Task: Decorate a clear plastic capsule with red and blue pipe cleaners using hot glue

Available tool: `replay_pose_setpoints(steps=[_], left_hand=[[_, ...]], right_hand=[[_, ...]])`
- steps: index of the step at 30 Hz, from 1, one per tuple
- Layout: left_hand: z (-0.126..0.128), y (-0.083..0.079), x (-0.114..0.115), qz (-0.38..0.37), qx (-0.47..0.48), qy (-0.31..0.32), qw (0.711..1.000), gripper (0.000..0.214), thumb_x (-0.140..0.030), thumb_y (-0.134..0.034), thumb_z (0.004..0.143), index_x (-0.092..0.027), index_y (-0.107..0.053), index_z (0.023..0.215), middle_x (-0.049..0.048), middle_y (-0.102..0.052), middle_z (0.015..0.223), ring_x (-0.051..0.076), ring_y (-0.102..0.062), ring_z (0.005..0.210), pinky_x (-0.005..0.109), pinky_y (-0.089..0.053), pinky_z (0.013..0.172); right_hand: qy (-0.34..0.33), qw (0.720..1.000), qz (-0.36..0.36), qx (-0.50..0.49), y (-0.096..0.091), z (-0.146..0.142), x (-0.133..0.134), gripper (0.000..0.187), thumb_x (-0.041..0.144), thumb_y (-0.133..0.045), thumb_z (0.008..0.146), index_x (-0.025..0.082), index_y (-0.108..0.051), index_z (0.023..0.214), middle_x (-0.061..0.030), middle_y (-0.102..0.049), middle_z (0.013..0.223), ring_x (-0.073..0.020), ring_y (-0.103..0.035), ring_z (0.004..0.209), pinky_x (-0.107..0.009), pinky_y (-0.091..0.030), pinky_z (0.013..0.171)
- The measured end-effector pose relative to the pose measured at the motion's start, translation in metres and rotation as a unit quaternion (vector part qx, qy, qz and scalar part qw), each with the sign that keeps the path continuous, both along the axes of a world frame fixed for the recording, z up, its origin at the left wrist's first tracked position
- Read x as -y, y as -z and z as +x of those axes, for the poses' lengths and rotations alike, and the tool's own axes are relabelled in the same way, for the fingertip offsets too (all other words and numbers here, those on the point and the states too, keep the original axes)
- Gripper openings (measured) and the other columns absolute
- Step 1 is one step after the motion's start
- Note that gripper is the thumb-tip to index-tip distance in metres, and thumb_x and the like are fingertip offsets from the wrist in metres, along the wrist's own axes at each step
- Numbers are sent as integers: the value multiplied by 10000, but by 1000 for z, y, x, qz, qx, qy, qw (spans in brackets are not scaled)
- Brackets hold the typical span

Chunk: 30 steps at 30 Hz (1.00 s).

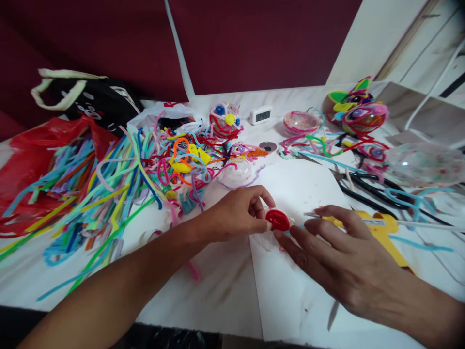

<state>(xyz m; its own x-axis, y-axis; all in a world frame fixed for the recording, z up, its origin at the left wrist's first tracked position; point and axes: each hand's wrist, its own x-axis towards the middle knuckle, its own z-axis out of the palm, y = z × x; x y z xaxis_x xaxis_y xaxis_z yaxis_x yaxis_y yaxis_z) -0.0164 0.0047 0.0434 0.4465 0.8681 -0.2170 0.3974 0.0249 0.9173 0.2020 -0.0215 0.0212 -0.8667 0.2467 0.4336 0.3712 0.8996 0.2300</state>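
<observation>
Left fingers (264, 195) touch red disc (278, 220) above paper (301, 184)

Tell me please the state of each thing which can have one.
Red bag: open, pipe cleaners spilling out.
Digital clock: upright, digits showing.
Glue gun: lying, partly behind the right hand.
White paper: flat on the table.
Left hand: curled, thumb at the red button.

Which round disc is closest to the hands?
The red disc, between the left hand and right hand. The yellow disc and blue discs are farther back on a decorated ball; the grey disc lies farther back too.
</observation>
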Motion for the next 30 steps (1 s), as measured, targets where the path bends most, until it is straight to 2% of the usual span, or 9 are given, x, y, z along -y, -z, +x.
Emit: replay_pose_setpoints(steps=[4,8,13,19,24,30], left_hand=[[-1,4,0,2,1,1,1000,302,-79,-629,677,-144,-589,969,-64,-523,635,62,-480,560,179,-348,515],[-3,8,0,27,-7,18,999,270,-99,-618,685,-158,-631,949,-52,-537,651,62,-483,567,178,-345,516],[-3,4,1,50,-39,26,998,252,-114,-610,697,-159,-652,941,-43,-540,653,70,-486,580,180,-356,521],[-3,-1,3,53,-58,29,996,257,-106,-602,702,-161,-664,945,-33,-568,664,80,-514,597,179,-364,528],[-5,-1,0,52,-56,35,996,287,-99,-607,697,-159,-669,970,-32,-577,673,76,-509,599,176,-365,535],[-5,-1,0,43,-46,36,997,287,-99,-618,707,-154,-669,984,-38,-569,668,67,-497,589,175,-354,534]], right_hand=[[2,1000,16,19,-2,-3,1,284,63,-423,912,116,-622,1107,-39,-671,950,-199,-515,794,-519,-367,872],[-6,1000,-12,-3,-6,-8,4,265,46,-407,910,77,-631,1050,-53,-682,924,-188,-528,771,-507,-376,860],[-10,1000,-19,-4,-8,-10,4,260,33,-405,906,75,-640,1008,-55,-688,886,-189,-548,764,-505,-370,861],[-8,1000,-7,-5,-6,-8,5,242,28,-449,883,95,-646,1007,-45,-688,876,-205,-553,783,-527,-384,871],[-13,1000,6,5,-6,-5,6,309,10,-387,901,90,-627,1079,-41,-684,886,-210,-554,829,-539,-384,882],[-12,1000,1,4,-6,-4,5,295,28,-393,910,81,-635,1071,-43,-683,877,-211,-552,812,-543,-372,887]])
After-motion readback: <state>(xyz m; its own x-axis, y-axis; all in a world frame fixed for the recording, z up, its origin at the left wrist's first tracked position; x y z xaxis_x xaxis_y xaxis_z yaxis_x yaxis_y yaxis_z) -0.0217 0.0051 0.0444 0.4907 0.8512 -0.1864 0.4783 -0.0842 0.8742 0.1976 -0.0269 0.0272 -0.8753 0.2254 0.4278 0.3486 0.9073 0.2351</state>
